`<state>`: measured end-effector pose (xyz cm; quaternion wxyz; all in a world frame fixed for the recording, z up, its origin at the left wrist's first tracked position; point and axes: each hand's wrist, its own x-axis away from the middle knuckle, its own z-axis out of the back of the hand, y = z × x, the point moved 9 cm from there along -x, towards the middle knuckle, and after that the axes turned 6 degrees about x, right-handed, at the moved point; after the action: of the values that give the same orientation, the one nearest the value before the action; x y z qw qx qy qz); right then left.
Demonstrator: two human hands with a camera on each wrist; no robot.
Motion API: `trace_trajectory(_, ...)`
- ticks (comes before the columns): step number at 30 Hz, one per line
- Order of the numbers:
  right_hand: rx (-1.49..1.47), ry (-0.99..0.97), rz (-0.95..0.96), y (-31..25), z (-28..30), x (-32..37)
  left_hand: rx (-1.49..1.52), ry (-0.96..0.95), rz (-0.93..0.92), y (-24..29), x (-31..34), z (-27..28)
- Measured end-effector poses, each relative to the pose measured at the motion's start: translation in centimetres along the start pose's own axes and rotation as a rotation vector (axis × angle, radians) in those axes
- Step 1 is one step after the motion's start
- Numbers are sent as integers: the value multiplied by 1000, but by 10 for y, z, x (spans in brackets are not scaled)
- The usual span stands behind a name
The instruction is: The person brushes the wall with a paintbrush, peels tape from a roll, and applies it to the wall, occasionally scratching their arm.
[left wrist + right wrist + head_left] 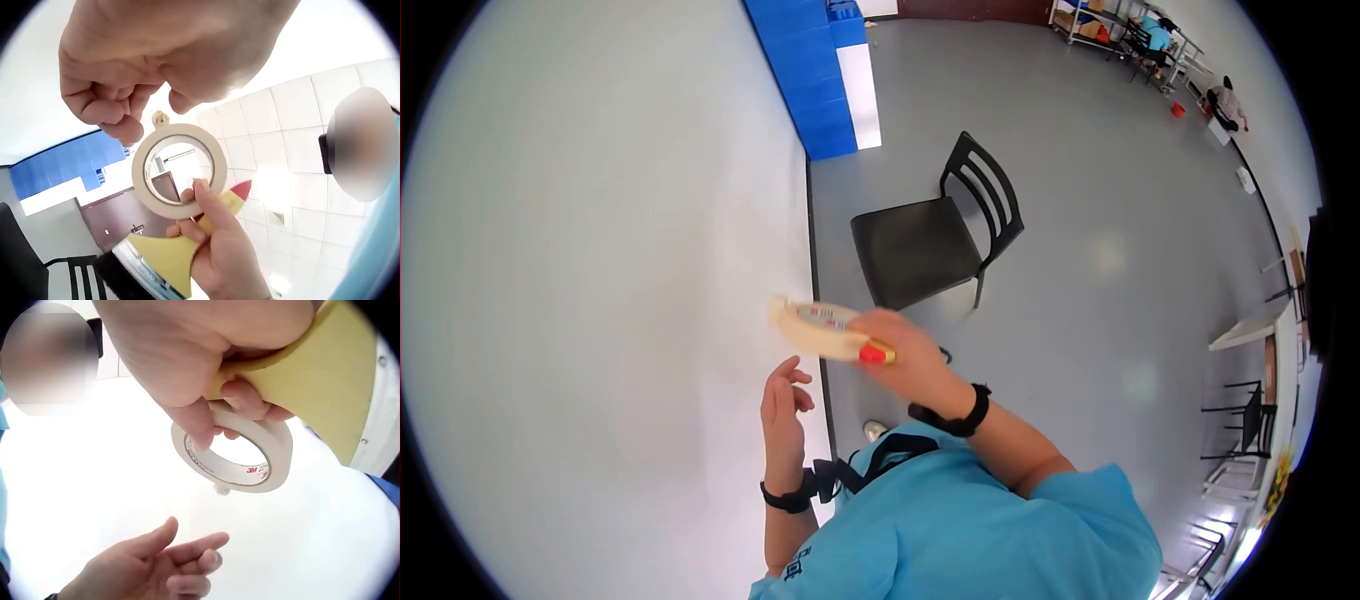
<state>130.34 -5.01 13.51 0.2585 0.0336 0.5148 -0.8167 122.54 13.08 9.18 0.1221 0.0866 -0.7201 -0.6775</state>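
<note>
A roll of cream masking tape (820,342) is gripped in my right hand (915,355), thumb inside the ring and fingers around its band. That same hand holds a paintbrush (164,253) with a yellow handle, a red tip and dark bristles. A small crumpled tab of tape (160,119) sticks out from the roll's edge. My left hand (784,415) is beside the white wall, just below the roll, with fingers loosely bent and nothing in them. In the left wrist view its fingertips (128,131) come close to the tab, with a gap between.
A white wall (630,300) runs along my left. In front stands a black chair (915,250) on the grey floor, with stacked blue boxes (805,80) beyond it against the wall. Tables and more chairs line the far right, and two people sit at the back right.
</note>
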Motion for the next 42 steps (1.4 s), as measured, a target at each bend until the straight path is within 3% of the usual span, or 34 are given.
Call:
trace_trajectory(2,-5,227,57,-6,20,-20,6,11,39,6,0,-9)
trace_trajectory(4,-58,275,26,3,27,-46,-38,-89,-13,9,2,-27)
trace_trajectory(6,-267,319,-107,21,34,-69,-138,-232,-91,8,4,-43)
trace_trajectory(8,-674,285,-291,28,39,-89,-226,-351,-137,24,10,-67)
trace_trajectory(10,-941,368,-221,45,44,-112,-252,-402,-158,30,13,-81)
trace_trajectory(11,-937,360,-235,53,43,-119,-294,-453,-205,35,16,-88)
trace_trajectory(13,-1245,499,-353,81,36,-123,-309,-488,-207,39,20,-95)
trace_trajectory(18,-1438,617,-448,127,7,-115,-360,-604,-235,47,36,-114)
trace_trajectory(20,-1645,725,-621,156,-19,-105,-450,-656,-423,52,46,-125)
trace_trajectory(21,-1683,724,-661,176,-32,-105,-449,-654,-419,48,50,-128)
trace_trajectory(24,-1708,813,-801,204,-56,-90,-487,-590,-466,47,59,-134)
trace_trajectory(27,-1614,871,-856,239,-74,-76,-425,-658,-539,52,70,-142)
trace_trajectory(29,-1599,834,-918,243,-82,-65,-127,-942,-420,44,88,-153)
trace_trajectory(32,-1620,891,-1017,251,-93,-46,-132,-929,-332,41,87,-149)
trace_trajectory(33,-1520,843,-957,257,-92,-47,-132,-929,-330,38,87,-149)
trace_trajectory(35,-1499,863,-1005,272,-97,-41,-397,-675,-498,37,72,-139)
trace_trajectory(38,-1470,861,-1045,285,-101,-34,-349,-527,-457,22,52,-127)
trace_trajectory(42,-1462,924,-1050,283,-93,-29,-314,-716,-505,44,78,-135)
